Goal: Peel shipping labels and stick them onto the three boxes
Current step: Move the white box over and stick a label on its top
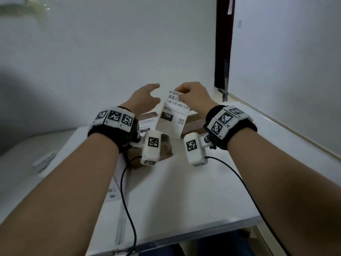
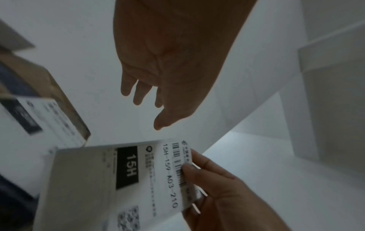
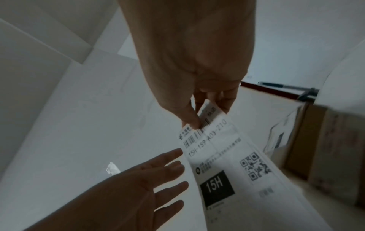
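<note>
My right hand [image 1: 181,90] pinches the top edge of a white shipping label [image 1: 172,115] marked "15H", which hangs in the air above the table. Thumb and fingers of that hand [image 3: 199,118] clamp the barcode end of the label [image 3: 223,165]. My left hand [image 1: 150,96] is open just left of the label, fingers straight and apart from it. The left wrist view has the open left hand [image 2: 150,100] above the label [image 2: 138,176]. A brown cardboard box [image 1: 149,115] bearing a label stands behind. Another brown box [image 1: 193,124] lies partly hidden by the label.
The white table [image 1: 184,191] reaches to a wall at the back and right. A sheet of label paper [image 1: 115,191] lies on the table under my left forearm. A small white item [image 1: 44,160] lies on a lower surface at left. Wrist-camera cables trail across the table.
</note>
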A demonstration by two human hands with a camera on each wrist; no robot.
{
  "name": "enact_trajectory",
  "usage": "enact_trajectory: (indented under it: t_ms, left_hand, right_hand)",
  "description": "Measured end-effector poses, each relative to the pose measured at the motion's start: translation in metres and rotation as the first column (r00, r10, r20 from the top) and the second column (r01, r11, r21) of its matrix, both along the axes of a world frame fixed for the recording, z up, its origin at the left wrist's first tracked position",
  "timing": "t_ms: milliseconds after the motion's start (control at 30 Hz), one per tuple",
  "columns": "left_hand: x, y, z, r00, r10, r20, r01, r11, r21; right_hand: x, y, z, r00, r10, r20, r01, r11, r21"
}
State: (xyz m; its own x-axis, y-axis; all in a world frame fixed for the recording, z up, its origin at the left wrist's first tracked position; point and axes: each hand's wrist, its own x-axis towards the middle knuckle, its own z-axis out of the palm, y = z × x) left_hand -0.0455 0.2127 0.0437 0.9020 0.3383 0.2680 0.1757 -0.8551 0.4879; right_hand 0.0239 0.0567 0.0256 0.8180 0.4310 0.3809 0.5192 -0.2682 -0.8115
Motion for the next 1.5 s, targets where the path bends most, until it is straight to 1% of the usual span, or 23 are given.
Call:
enact_trajectory:
  t_ms: [67,133,167,233,267,400,500,567,633,700,767,800,833,867,900,967,1033,1167,1300,1500]
  left_hand:
    - [-0.030,0.017,0.005,0.998,0.037,0.059,-0.026,0.983,-0.180]
    - [-0.059,0.034,0.005,0.994,0.053,0.092,-0.013,0.922,-0.387]
    - [-0.072,0.041,0.004,0.993,0.055,0.100,-0.002,0.886,-0.463]
    - [-0.096,0.053,0.001,0.993,0.035,0.114,0.037,0.818,-0.574]
    - [-0.108,0.056,0.000,0.992,0.023,0.121,0.056,0.793,-0.606]
    - [-0.148,0.071,-0.010,0.991,0.063,0.117,0.030,0.753,-0.658]
    - [-0.171,0.080,-0.017,0.988,0.090,0.122,0.027,0.689,-0.724]
    - [-0.181,0.083,-0.020,0.983,0.117,0.142,0.028,0.667,-0.745]
    - [-0.186,0.085,-0.023,0.977,0.138,0.164,0.036,0.650,-0.759]
    - [-0.188,0.085,-0.025,0.968,0.160,0.193,0.054,0.619,-0.783]
    - [-0.189,0.085,-0.028,0.951,0.199,0.236,0.084,0.570,-0.817]
    - [-0.188,0.085,-0.029,0.940,0.220,0.262,0.104,0.545,-0.832]
    - [-0.187,0.085,-0.031,0.929,0.239,0.284,0.124,0.522,-0.844]
    - [-0.186,0.086,-0.032,0.920,0.252,0.299,0.141,0.500,-0.855]
    - [-0.185,0.085,-0.033,0.916,0.257,0.308,0.154,0.483,-0.862]
    - [-0.183,0.084,-0.034,0.916,0.251,0.315,0.170,0.467,-0.868]
    - [-0.182,0.082,-0.034,0.919,0.235,0.318,0.181,0.464,-0.867]
    - [-0.181,0.081,-0.037,0.928,0.201,0.314,0.192,0.465,-0.865]
    - [-0.180,0.082,-0.038,0.930,0.182,0.319,0.214,0.438,-0.873]
    - [-0.175,0.078,-0.035,0.919,0.206,0.336,0.217,0.446,-0.868]
  right_hand:
    - [-0.015,0.026,0.006,0.998,0.059,0.033,-0.060,0.997,0.043]
    - [-0.027,0.048,0.010,0.994,0.093,0.048,-0.096,0.992,0.076]
    - [-0.032,0.059,0.011,0.993,0.107,0.048,-0.111,0.989,0.095]
    - [-0.041,0.075,0.014,0.991,0.124,0.057,-0.130,0.983,0.132]
    - [-0.046,0.081,0.016,0.989,0.135,0.065,-0.143,0.979,0.147]
    - [-0.063,0.100,0.023,0.983,0.171,0.061,-0.180,0.956,0.231]
    - [-0.071,0.110,0.025,0.985,0.170,0.029,-0.171,0.937,0.303]
    - [-0.075,0.115,0.023,0.984,0.177,0.019,-0.173,0.931,0.323]
    - [-0.079,0.119,0.019,0.986,0.166,0.031,-0.168,0.937,0.306]
    - [-0.081,0.123,0.014,0.987,0.123,0.106,-0.143,0.970,0.197]
    - [-0.085,0.126,0.011,0.962,0.042,0.270,-0.055,0.997,0.044]
    - [-0.091,0.127,0.012,0.934,0.011,0.356,-0.021,0.999,0.025]
    - [-0.097,0.128,0.013,0.905,0.019,0.426,-0.037,0.999,0.035]
    - [-0.104,0.130,0.015,0.883,0.076,0.462,-0.103,0.994,0.034]
    - [-0.111,0.131,0.015,0.872,0.167,0.460,-0.188,0.982,0.001]
    - [-0.124,0.132,0.013,0.865,0.327,0.382,-0.304,0.945,-0.119]
    - [-0.129,0.132,0.008,0.867,0.382,0.321,-0.342,0.923,-0.176]
    - [-0.128,0.132,-0.003,0.884,0.365,0.292,-0.343,0.931,-0.127]
    - [-0.126,0.131,-0.006,0.912,0.330,0.244,-0.326,0.944,-0.057]
    - [-0.127,0.125,-0.005,0.918,0.374,0.129,-0.379,0.925,0.019]
